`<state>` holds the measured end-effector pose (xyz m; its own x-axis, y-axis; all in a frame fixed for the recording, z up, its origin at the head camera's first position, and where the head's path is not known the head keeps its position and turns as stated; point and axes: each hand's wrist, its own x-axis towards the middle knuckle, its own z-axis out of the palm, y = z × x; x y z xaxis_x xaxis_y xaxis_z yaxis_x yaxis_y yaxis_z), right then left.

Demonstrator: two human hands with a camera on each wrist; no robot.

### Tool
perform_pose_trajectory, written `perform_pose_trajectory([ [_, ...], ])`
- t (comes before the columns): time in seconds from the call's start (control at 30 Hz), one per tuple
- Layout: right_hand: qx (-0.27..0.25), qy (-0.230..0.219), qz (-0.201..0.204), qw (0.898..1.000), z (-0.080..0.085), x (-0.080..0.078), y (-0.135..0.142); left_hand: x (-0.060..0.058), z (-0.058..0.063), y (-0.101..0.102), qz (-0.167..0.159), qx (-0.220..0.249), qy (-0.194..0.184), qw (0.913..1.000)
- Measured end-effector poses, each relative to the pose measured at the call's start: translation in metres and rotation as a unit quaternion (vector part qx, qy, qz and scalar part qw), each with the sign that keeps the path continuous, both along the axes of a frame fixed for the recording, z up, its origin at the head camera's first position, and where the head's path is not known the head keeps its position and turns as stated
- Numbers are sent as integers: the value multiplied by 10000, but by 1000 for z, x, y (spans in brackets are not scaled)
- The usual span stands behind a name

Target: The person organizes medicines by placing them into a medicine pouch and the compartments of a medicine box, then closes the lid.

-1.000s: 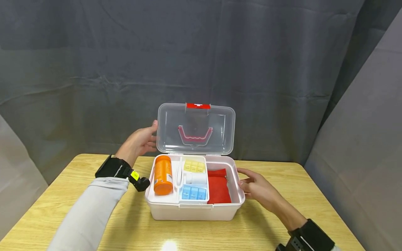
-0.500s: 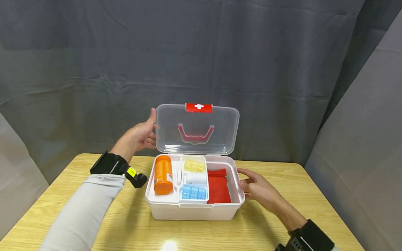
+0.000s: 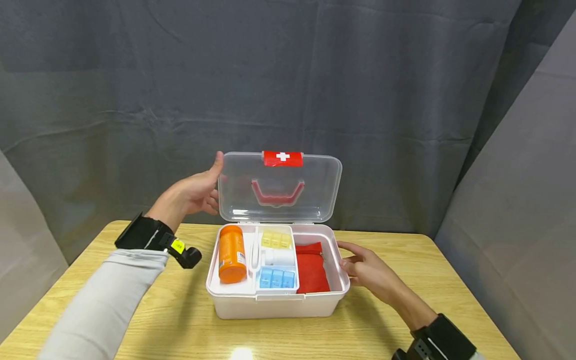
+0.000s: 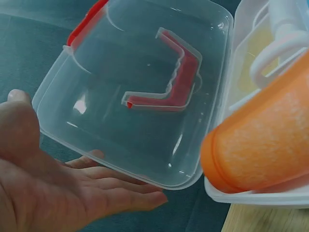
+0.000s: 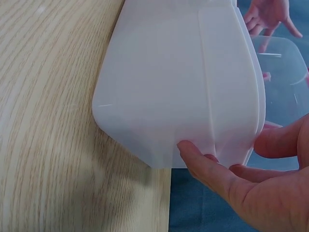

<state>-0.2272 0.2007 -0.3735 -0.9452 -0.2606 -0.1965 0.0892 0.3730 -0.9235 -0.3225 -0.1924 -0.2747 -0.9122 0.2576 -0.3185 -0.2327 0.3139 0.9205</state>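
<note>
A white first-aid box (image 3: 279, 306) stands on the wooden table. Its clear lid (image 3: 310, 185) is raised, with a red latch (image 3: 282, 159) along the top edge. At the lid's left edge is my left hand (image 3: 194, 192); the fingers are extended, some behind the lid in the left wrist view. My right hand (image 3: 369, 270) grips the box's right side, thumb at the rim and fingertips on the outer wall (image 5: 159, 77). Inside lie an orange bottle (image 3: 232, 255), a yellow pill organizer (image 3: 276, 239), a white bottle (image 3: 279, 257), a blue pill organizer (image 3: 276, 278) and a red pouch (image 3: 311, 269).
A white inner tray (image 3: 226, 290) fills the left part of the box, and its handle (image 3: 255, 250) stands beside the orange bottle. The wooden table (image 3: 148, 310) extends on both sides. A dark grey curtain (image 3: 279, 75) hangs behind the table.
The lid has tilted forward, so its red latch with the white cross now shows fully. The box has shifted slightly left. My left hand has moved left and a little up; the right keeps its grip.
</note>
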Motion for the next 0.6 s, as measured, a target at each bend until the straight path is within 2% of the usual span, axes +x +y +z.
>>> perform_pose_trajectory([
  [0.2, 48, 30, -2, 10000, 0, -1, 1, 4, 5, -1, -171, 129, -71, 9997],
  [0.37, 12, 43, 73, 10000, 0, -2, 3, 6, 5, -3, -325, 141, -45, 9994],
  [0.6, -89, 14, 124, 9999, -1, -2, 5, 9, -2, -15, -998, 345, 77, 9944],
])
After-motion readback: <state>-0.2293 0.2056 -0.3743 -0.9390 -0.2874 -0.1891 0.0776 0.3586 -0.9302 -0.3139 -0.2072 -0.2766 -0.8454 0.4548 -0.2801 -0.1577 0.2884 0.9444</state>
